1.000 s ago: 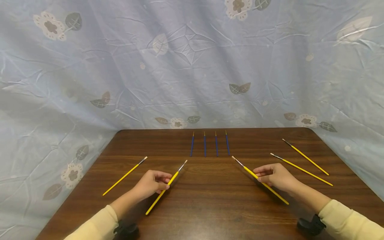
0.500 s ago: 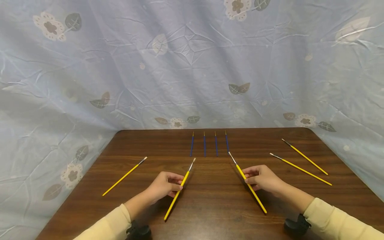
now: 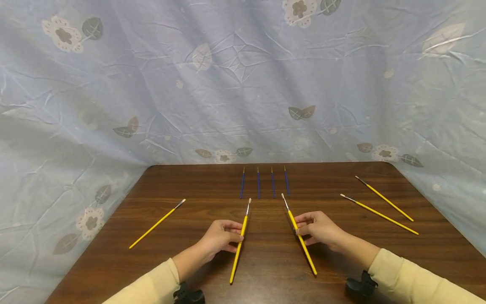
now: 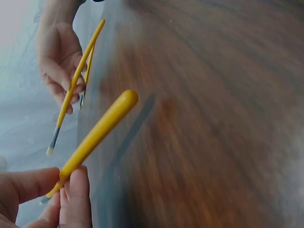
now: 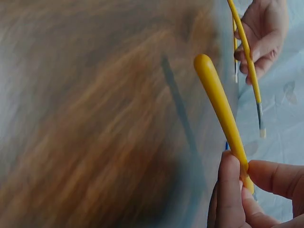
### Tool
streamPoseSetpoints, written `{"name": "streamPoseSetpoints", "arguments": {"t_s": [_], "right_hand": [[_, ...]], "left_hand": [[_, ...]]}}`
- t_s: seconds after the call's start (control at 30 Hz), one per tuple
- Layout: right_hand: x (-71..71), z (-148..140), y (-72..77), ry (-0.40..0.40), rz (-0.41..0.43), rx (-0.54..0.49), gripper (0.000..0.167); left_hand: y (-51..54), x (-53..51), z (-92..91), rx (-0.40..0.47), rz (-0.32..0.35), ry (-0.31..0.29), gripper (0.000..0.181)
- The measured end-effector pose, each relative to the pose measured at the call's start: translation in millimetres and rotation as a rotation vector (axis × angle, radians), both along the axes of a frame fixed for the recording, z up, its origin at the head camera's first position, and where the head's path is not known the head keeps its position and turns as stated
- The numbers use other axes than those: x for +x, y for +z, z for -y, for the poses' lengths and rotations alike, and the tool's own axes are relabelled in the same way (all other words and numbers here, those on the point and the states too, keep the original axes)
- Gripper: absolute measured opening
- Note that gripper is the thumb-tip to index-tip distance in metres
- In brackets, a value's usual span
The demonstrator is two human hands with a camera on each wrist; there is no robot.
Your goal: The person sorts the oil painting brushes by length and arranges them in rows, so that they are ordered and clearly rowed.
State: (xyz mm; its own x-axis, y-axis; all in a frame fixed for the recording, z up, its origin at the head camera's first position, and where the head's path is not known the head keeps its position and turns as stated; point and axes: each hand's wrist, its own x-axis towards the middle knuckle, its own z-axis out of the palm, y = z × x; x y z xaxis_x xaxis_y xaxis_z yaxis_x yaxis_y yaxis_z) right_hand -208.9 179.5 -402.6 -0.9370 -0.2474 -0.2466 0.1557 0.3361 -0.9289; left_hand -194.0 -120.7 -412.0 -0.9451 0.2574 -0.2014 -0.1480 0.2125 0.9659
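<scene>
My left hand (image 3: 222,237) pinches a yellow paintbrush (image 3: 238,253) by its handle, pale bristles pointing away from me. Opposite it, my right hand (image 3: 317,230) pinches a second yellow paintbrush (image 3: 305,252) the same way, its tip leaning toward the left. The two brushes are apart, their bristle ends closer together than their handle ends. In the left wrist view the handle end of the left paintbrush (image 4: 102,128) is above the table and casts a shadow. The right wrist view likewise shows the right paintbrush (image 5: 219,102) raised over its shadow.
Several thin blue brushes (image 3: 259,185) lie in a row near the far edge of the brown wooden table (image 3: 205,181). One yellow paintbrush (image 3: 157,223) lies at the left. Two more, a nearer yellow paintbrush (image 3: 383,216) and a farther yellow paintbrush (image 3: 389,200), lie at the right. A patterned curtain (image 3: 243,105) hangs behind.
Both hands have moved inward toward each other with their paintbrushes. Each brush has swung to point more straight ahead. The brushes on the table stay where they were.
</scene>
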Motion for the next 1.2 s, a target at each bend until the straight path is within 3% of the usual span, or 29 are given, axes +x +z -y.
{"name": "streamPoseSetpoints", "arguments": {"t_s": [0.3,0.57,1.2], "right_hand": [[4.2,17.0,-5.4,0.021,0.01,-0.042,0.038],[7.0,32.1,-9.8,-0.056,0.018,-0.061,0.034],[12.6,48.2,-14.6,-0.137,-0.093,0.053,0.027]], "left_hand": [[-3.3,1.4,-16.0,0.02,0.021,0.026,0.032],[-11.8,-1.6,-25.1,0.034,-0.004,0.026,0.03],[-15.8,-0.6,-39.2,-0.082,-0.111,0.06,0.024]]}}
